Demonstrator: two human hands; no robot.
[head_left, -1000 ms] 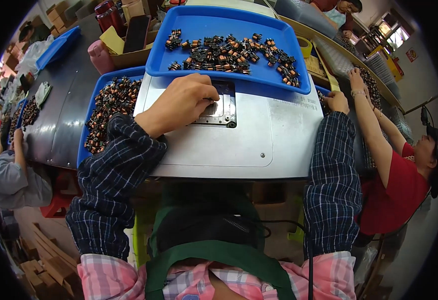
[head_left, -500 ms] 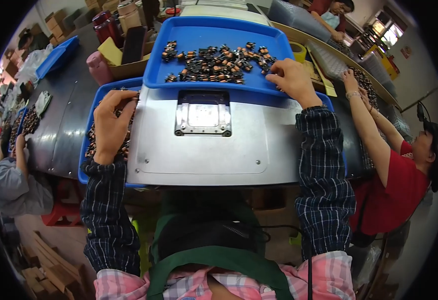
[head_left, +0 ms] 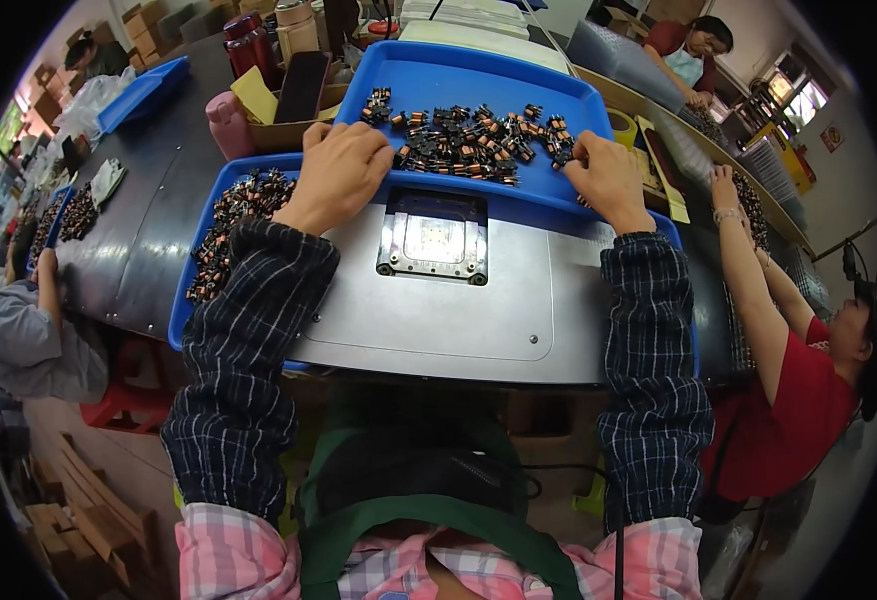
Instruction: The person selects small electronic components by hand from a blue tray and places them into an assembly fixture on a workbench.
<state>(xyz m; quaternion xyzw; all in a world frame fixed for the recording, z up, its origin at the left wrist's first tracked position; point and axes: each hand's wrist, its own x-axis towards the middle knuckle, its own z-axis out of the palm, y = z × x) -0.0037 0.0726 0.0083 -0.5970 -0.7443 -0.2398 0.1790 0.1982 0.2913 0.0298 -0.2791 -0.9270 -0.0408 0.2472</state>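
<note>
My left hand (head_left: pixel 343 172) is over the near left edge of the raised blue tray (head_left: pixel 478 75), fingers curled down toward the parts. Whatever its fingertips hold is hidden behind the knuckles. At the tray's right end is my right hand (head_left: pixel 610 180), its thumb and bent fingers close together beside the pile; I cannot make out what is between them. Small black-and-copper coil parts (head_left: pixel 463 145) lie heaped in this tray. In front of it, a metal fixture block (head_left: pixel 432 238) sits in an opening of the silver plate (head_left: pixel 438 325).
A lower blue tray (head_left: pixel 186 290) with more coil parts (head_left: pixel 243 220) extends under the plate's left side. Behind it stand a pink bottle (head_left: pixel 228 125), a cardboard box holding a dark phone (head_left: pixel 303 88), and a yellow tape roll (head_left: pixel 622 127) at right. A co-worker in red (head_left: pixel 798 390) works close on the right.
My left hand has moved from the lower left tray up and right to the raised tray's near edge. My right hand stays at the raised tray's right end. The view has shifted slightly.
</note>
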